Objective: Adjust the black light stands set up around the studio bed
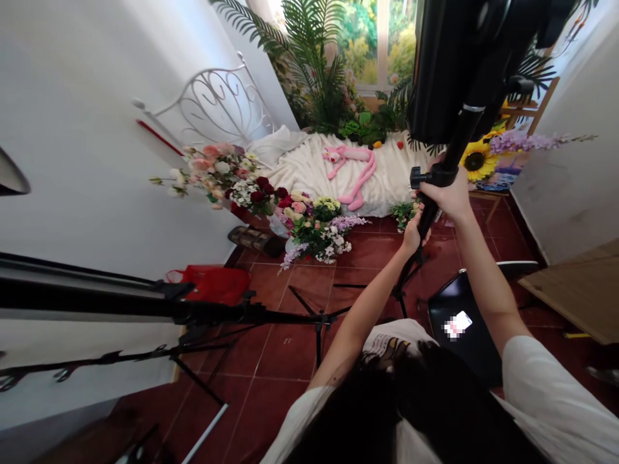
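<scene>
A black light stand (465,132) rises in front of me, leaning up and to the right. My right hand (453,193) is wrapped round its pole just below a collar with a locking knob (416,178); the thumb lies close to the knob. Lower on the same pole, my left hand (412,234) has its fingers closed round it. A large black piece of equipment (440,71) sits at the top of the stand, cut off by the upper edge. Part of the stand's legs is hidden behind my left forearm.
Another black stand (232,314) reaches in from the left, its legs spread on the red tiles (285,351). A black chair (467,348) with a phone (459,323) is at right. Ahead are flower bunches (319,229) and a bed (300,164) with a pink plush toy (355,154).
</scene>
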Action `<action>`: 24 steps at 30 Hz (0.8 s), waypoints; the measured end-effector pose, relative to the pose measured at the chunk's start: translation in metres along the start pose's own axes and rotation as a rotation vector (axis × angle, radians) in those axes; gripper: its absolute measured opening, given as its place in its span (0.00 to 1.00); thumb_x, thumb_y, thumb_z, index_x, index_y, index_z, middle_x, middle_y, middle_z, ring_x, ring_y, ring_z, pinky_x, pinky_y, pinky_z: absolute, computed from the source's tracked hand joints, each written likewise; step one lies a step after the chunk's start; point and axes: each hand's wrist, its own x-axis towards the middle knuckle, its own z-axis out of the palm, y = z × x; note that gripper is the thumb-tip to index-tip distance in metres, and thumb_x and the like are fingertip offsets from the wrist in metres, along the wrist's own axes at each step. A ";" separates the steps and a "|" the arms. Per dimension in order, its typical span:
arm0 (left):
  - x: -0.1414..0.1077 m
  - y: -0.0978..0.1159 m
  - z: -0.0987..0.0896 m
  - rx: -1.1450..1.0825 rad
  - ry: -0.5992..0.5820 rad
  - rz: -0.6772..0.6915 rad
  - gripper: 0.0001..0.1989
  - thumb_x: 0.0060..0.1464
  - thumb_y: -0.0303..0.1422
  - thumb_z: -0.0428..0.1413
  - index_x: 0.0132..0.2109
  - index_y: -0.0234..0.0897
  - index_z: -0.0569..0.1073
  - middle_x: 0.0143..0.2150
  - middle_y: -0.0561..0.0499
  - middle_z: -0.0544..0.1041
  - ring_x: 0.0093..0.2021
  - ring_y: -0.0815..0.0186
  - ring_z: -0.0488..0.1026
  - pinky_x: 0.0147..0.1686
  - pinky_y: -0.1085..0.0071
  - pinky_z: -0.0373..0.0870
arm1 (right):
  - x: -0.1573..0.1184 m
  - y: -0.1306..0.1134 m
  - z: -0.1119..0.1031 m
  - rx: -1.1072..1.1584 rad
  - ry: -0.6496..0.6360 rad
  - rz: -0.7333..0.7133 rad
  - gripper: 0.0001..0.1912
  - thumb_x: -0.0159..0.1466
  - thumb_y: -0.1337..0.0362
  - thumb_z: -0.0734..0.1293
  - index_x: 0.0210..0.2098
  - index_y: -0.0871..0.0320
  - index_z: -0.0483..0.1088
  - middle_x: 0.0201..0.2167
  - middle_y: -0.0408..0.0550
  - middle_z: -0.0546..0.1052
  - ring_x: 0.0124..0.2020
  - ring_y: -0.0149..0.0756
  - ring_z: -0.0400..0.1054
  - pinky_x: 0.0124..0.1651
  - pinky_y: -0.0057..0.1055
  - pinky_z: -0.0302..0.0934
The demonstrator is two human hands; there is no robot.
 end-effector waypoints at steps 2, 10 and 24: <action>-0.001 -0.001 -0.001 0.004 -0.006 0.008 0.31 0.72 0.49 0.38 0.24 0.38 0.63 0.12 0.54 0.62 0.11 0.73 0.54 0.15 0.74 0.49 | -0.011 -0.002 -0.005 -0.023 0.015 -0.003 0.24 0.57 0.48 0.77 0.44 0.54 0.70 0.37 0.46 0.77 0.43 0.44 0.76 0.47 0.44 0.76; 0.002 -0.006 -0.003 -0.009 0.023 0.034 0.29 0.70 0.48 0.42 0.23 0.38 0.65 0.12 0.53 0.62 0.11 0.72 0.55 0.15 0.72 0.50 | -0.145 0.009 -0.027 -0.177 -0.047 0.288 0.22 0.63 0.43 0.71 0.31 0.52 0.62 0.26 0.42 0.72 0.26 0.33 0.67 0.30 0.30 0.63; 0.003 -0.007 -0.004 0.035 -0.040 0.049 0.32 0.72 0.45 0.35 0.20 0.39 0.63 0.10 0.52 0.58 0.10 0.73 0.52 0.15 0.72 0.47 | -0.215 0.052 0.021 -0.159 -0.182 0.701 0.35 0.57 0.36 0.66 0.20 0.51 0.42 0.16 0.36 0.50 0.22 0.28 0.43 0.28 0.31 0.42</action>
